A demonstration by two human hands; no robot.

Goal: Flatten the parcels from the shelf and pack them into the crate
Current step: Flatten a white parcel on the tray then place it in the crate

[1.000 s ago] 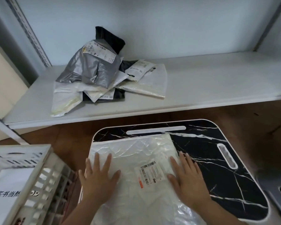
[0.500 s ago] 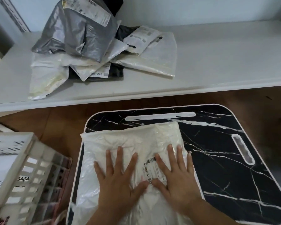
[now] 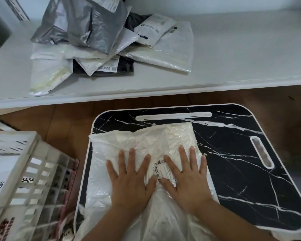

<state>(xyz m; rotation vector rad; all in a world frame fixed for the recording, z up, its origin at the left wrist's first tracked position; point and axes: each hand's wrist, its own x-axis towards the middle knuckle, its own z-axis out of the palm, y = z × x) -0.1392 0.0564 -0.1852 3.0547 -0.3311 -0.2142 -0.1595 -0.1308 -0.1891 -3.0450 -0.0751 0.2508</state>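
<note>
Parcel (image 3: 146, 141) perhaps overhangs tray (image 3: 233, 153).

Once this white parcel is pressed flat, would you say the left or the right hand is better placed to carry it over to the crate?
Left, probably. The crate stands on the left hand's side, beside the white parcel; the right hand would have to cross over.

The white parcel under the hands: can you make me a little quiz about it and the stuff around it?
1. True or false: both hands lie flat on the white parcel.
2. What sits between the left hand and right hand?
3. Where is the crate: left or right of the marble board?

Key: 1 true. 2 the barcode label. 3 left.
</note>
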